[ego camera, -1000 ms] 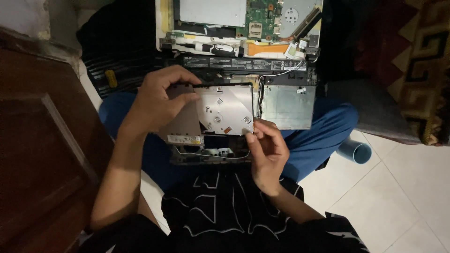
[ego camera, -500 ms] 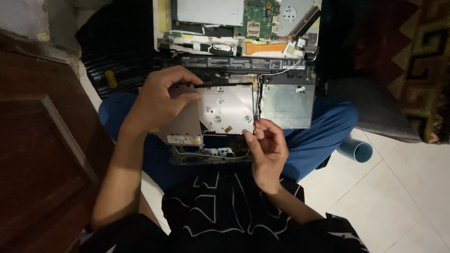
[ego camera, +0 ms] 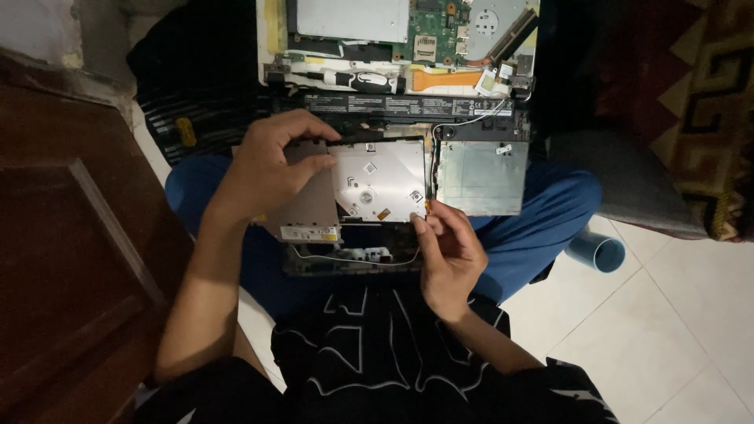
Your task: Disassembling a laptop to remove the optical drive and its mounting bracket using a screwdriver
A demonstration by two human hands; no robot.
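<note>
Gripping the optical drive (ego camera: 377, 180) unchanged, left hand (ego camera: 271, 161) and right hand (ego camera: 448, 251) stay pinched.

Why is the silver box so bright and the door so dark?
Head view: light falls from above onto the silver drive between the left hand and right hand, so it glares; the wooden door lies in shadow; edges look slightly bent by the wide lens.

Silver optical drive (ego camera: 377, 180), green circuit board (ego camera: 440, 31), blue trousers (ego camera: 542, 228), black white-lined shirt (ego camera: 369, 353), pale-blue pipe (ego camera: 597, 251).
</note>
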